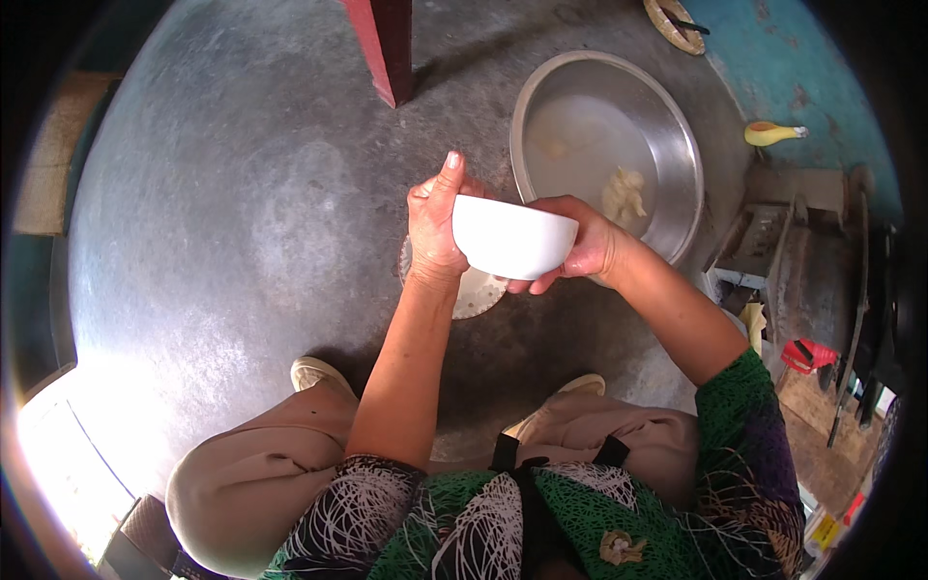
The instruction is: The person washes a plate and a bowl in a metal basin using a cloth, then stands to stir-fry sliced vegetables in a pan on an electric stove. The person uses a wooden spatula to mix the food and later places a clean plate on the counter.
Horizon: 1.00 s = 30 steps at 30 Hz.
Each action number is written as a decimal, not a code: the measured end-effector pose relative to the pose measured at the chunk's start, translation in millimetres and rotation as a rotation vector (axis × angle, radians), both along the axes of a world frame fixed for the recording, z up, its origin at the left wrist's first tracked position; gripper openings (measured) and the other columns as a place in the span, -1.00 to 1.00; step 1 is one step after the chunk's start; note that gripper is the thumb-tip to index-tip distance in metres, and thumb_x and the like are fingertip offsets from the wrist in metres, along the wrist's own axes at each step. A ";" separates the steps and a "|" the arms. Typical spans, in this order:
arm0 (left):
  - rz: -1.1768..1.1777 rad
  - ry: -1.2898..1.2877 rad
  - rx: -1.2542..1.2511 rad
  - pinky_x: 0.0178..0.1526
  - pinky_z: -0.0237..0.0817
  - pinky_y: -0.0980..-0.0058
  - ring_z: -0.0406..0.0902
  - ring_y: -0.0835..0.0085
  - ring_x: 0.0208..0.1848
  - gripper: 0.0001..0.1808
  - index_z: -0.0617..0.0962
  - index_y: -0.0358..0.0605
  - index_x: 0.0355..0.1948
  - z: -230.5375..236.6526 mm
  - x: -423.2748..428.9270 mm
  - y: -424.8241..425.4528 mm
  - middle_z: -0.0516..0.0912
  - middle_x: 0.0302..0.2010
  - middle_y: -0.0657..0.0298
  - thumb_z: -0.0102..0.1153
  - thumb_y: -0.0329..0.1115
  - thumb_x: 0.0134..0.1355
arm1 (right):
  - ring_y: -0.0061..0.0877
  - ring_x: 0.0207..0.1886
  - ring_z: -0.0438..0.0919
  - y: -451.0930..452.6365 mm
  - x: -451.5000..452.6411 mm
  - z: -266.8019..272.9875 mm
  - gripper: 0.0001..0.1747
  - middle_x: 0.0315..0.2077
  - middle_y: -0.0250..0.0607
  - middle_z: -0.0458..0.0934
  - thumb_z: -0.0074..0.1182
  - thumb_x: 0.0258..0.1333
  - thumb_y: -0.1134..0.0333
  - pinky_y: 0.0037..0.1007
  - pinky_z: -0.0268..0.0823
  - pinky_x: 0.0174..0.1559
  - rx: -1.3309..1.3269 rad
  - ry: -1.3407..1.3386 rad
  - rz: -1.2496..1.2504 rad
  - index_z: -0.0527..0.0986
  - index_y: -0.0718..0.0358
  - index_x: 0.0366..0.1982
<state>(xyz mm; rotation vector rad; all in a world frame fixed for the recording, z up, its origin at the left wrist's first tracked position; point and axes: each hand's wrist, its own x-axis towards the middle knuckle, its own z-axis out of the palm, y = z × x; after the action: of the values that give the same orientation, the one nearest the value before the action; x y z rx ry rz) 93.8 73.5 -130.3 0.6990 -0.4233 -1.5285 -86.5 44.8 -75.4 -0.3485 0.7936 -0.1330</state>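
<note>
Between my two hands a white bowl [513, 239] is held up, tilted so that its smooth outer side faces me. My left hand [439, 217] grips its left side, thumb pointing up. On the right, my right hand [580, 235] wraps the rim and underside, with fingertips showing below the base. The inside of the bowl is turned away from me. Beneath it, partly covered by the bowl and my left wrist, a plate with a patterned rim [481, 296] rests on the floor. Ahead to the right stands a wide metal basin [678, 167] of cloudy water, holding a pale, crumpled cloth-like lump [623, 194].
A red post [384, 51] rises from the concrete floor [239, 181] ahead. Along the teal wall [790, 65] are a woven basket [674, 25] and a yellow-handled object [774, 133]. Worn equipment and a red object [808, 355] crowd the right side. My shoes [319, 373] flank the floor before me.
</note>
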 end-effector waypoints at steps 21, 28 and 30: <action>-0.170 -0.331 0.259 -0.41 0.33 0.52 0.46 0.57 -0.53 -0.50 0.62 -0.27 -0.44 8.8 -12.2 -2.8 0.58 -0.57 0.28 -0.01 0.01 0.31 | -0.70 -0.46 0.40 10.4 11.7 -4.9 -0.56 -0.60 -0.37 0.47 -0.04 0.26 0.11 -0.48 0.32 -0.41 -1.075 0.446 -0.022 0.50 0.38 -0.48; 0.050 -0.219 0.061 0.18 0.20 0.41 0.44 0.36 0.07 -0.48 0.38 -0.27 0.10 -8.8 -38.2 7.3 0.52 -0.01 0.13 -0.36 -0.05 0.39 | -0.42 -0.24 0.56 -6.1 7.2 -26.2 -0.67 -0.23 -0.16 0.54 -0.06 0.28 0.22 -0.33 0.47 -0.14 -0.088 0.251 -0.807 0.39 0.37 -0.12; 0.198 -0.237 0.104 0.18 0.20 0.40 0.44 0.36 0.07 -0.48 0.38 -0.27 0.10 -13.4 -46.7 13.5 0.51 0.00 0.13 -0.36 -0.06 0.39 | -0.40 -0.13 0.53 -3.6 15.0 -28.8 -0.65 -0.17 -0.15 0.51 -0.13 0.32 0.21 -0.27 0.44 -0.08 -0.057 0.258 -0.894 0.35 0.36 -0.07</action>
<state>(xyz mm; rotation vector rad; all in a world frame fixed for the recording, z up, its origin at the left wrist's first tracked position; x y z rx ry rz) 47.2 87.0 -143.8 0.9801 -0.4401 -1.2919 -71.6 41.2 -104.2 -0.0394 1.1609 -0.9636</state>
